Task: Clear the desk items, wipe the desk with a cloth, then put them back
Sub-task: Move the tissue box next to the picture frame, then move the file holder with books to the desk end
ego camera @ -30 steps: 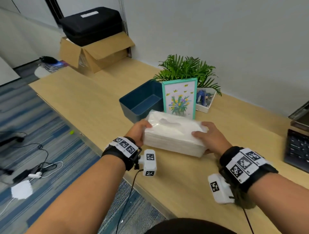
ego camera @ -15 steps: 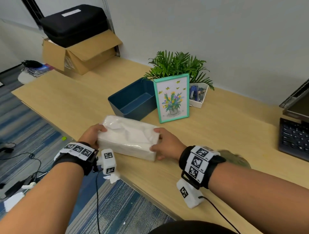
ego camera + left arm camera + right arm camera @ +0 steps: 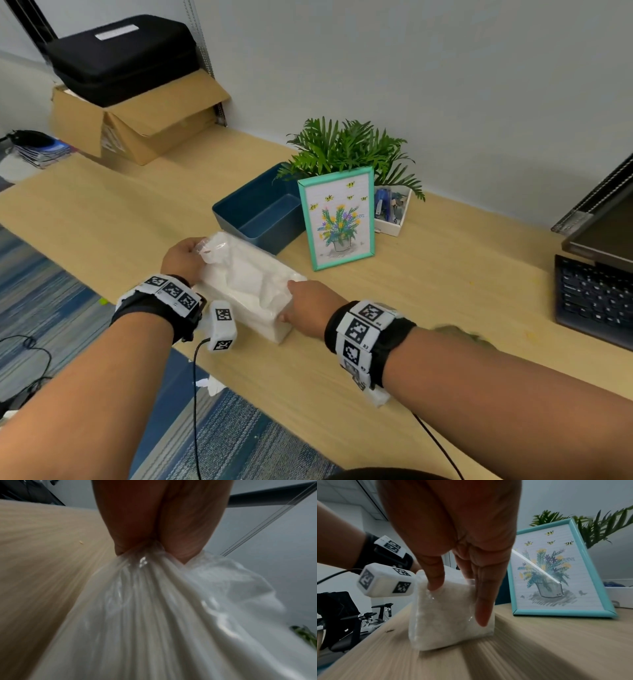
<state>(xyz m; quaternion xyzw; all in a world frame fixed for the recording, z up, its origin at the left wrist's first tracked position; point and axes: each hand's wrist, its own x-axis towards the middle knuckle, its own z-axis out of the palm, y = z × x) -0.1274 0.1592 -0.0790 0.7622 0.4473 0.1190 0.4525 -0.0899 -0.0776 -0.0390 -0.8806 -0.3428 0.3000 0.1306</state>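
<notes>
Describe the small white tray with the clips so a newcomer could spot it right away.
Start at the green potted plant against the wall on the wooden desk. The white tray sits under its right fronds, behind the teal picture frame. Unlike the larger, empty blue bin left of the frame, it is white and holds small bluish items.

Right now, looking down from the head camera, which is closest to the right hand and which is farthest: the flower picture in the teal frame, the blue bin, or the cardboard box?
From the right hand:
1. Flower picture in the teal frame, just beyond it.
2. Open blue plastic bin, farther back, left of the picture.
3. Brown cardboard box, far left corner by the wall.
</notes>
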